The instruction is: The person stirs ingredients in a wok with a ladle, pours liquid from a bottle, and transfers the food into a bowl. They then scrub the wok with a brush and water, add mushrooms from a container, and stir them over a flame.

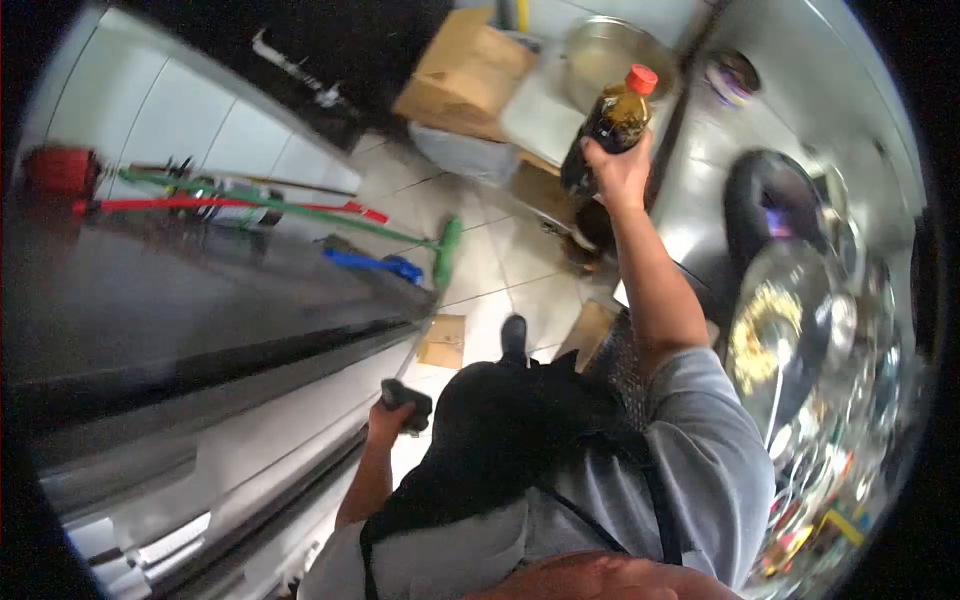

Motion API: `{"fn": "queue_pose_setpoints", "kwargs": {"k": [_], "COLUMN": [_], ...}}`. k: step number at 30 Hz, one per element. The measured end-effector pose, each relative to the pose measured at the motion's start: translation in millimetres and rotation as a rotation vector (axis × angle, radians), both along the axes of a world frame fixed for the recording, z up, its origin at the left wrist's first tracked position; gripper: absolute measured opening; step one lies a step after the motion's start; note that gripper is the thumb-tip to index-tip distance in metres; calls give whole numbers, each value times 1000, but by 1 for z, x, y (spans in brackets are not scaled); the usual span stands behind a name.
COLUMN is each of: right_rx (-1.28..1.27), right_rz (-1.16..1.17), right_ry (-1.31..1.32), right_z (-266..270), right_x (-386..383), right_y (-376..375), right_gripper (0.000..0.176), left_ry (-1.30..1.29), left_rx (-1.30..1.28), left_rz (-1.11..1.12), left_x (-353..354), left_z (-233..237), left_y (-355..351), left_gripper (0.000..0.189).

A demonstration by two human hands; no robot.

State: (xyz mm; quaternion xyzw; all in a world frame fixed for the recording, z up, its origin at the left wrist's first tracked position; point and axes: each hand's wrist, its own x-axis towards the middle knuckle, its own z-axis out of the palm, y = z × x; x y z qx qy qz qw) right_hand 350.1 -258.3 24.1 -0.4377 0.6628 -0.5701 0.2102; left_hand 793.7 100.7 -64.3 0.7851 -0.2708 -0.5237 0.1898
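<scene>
My right hand point(622, 168) is raised in front of me, gripping a bottle of dark sauce point(610, 125) with a red cap around its lower body. The bottle is upright and held over the edge of the steel counter point(800, 90). My left hand point(384, 424) hangs low at my side, closed on a small dark object point(408, 400) that I cannot identify, close to the dark counter point(180, 290) on the left. I wear a grey shirt and a black apron. One shoe point(513, 336) shows on the tiled floor.
A pan point(785, 330) with yellow food sits on the right counter among several utensils. A metal bowl point(612, 52) and cardboard box point(465, 75) stand ahead. A green broom point(300, 208), a red mop handle and a small box point(443, 341) lie on the floor.
</scene>
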Motion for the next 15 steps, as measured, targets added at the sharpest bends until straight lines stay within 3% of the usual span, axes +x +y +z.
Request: {"fn": "queue_pose_setpoints", "kwargs": {"k": [1, 2, 6, 8, 10, 11, 13, 15], "right_rx": [32, 67, 64, 44, 100, 40, 10, 404], "right_rz": [-22, -47, -89, -52, -60, 29, 47, 176], "right_ry": [22, 42, 146, 87, 213, 165, 250, 342], "right_z": [-21, -43, -77, -100, -134, -154, -111, -68], "right_x": [10, 18, 43, 41, 25, 16, 20, 10], "right_y": [-33, -61, -129, -147, -161, -167, -137, -89], "right_gripper": [77, 75, 72, 76, 78, 80, 66, 71], "left_ry": [149, 235, 19, 67, -188, 22, 63, 35], "left_rx": [-65, -58, -38, -90, 65, -28, -69, -62], "left_rz": [199, 298, 591, 641, 279, 413, 203, -56], "left_x": [-7, 6, 13, 8, -15, -7, -27, -54], "left_z": [29, 27, 23, 27, 57, 28, 32, 34], "left_y": [14, 40, 120, 121, 76, 83, 25, -40], "left_gripper": [30, 28, 37, 37, 39, 41, 43, 42]}}
